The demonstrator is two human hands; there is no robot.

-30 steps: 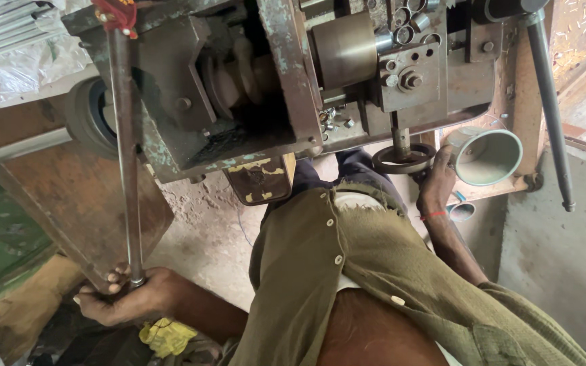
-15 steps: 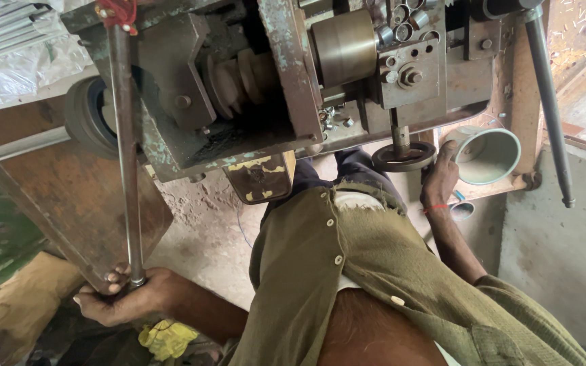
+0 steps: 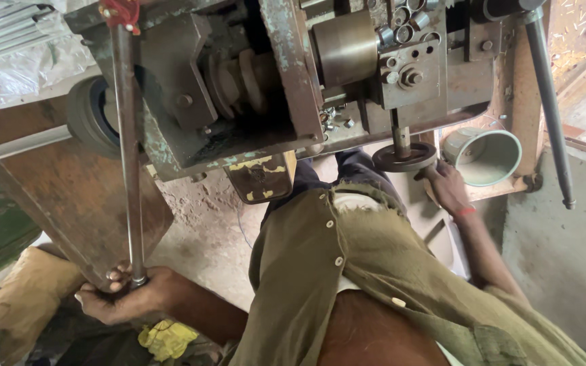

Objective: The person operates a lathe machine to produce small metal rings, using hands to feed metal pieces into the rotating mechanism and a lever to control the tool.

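My left hand is closed around the lower end of a long steel lever rod that runs up to a red-wrapped top on the worn metal machine. My right hand reaches under the machine and grips the rim of a small dark handwheel on a vertical shaft. My olive-green shirt fills the lower middle of the view.
A pale green metal cup sits just right of the handwheel. Another long lever slants down at the right. A rusty brown plate stands left, with a tan sack and a yellow rag below.
The view has shifted slightly. My right hand has moved from beside the cup onto the handwheel rim. My left hand keeps its hold on the rod.
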